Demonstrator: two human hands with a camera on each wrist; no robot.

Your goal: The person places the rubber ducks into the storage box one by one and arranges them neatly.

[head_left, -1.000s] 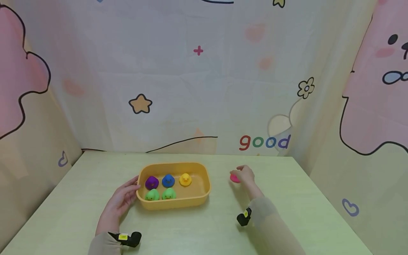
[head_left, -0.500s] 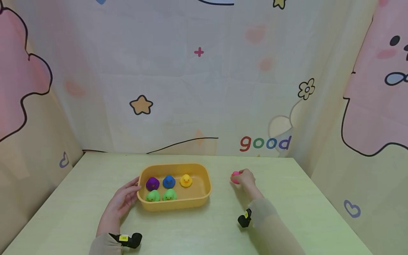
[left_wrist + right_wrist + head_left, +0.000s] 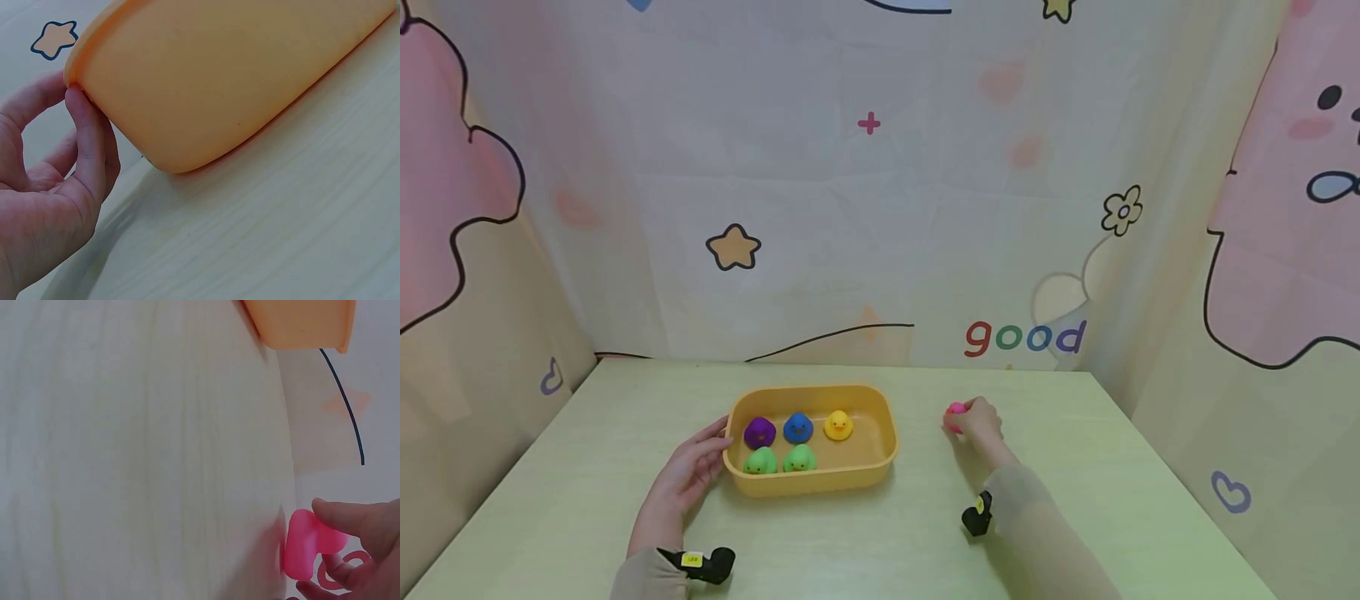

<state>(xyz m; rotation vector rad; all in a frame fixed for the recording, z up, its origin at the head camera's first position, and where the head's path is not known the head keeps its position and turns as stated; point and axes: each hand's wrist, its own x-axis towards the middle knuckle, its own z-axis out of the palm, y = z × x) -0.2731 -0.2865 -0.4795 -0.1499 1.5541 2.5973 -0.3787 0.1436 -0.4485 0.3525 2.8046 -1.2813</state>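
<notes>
My left hand (image 3: pixel 683 475) pinches the left end of a yellow-orange plastic bin (image 3: pixel 857 477) by its rim, thumb and forefinger meeting there in the left wrist view. Inside the bin sit small toy ducks: purple (image 3: pixel 760 432), blue (image 3: pixel 798 427) and yellow (image 3: pixel 838 425) behind, two green ducks (image 3: pixel 801 458) in front. To the right of the bin, my right hand (image 3: pixel 983 423) holds a pink toy duck (image 3: pixel 955 409) between thumb and fingers. The right wrist view shows this pink duck (image 3: pixel 302 547) at or very near the tabletop; its far side is hidden by the fingers.
The pale wooden table (image 3: pixel 850 550) runs back to a patterned cloth backdrop (image 3: pixel 820 208), with cloth on both sides too. Black wrist cameras (image 3: pixel 707 565) sit at both sleeves.
My right hand's fingers have drawn in on the pink duck, and more of the duck now shows, turned more upright. My left hand and the bin keep their place.
</notes>
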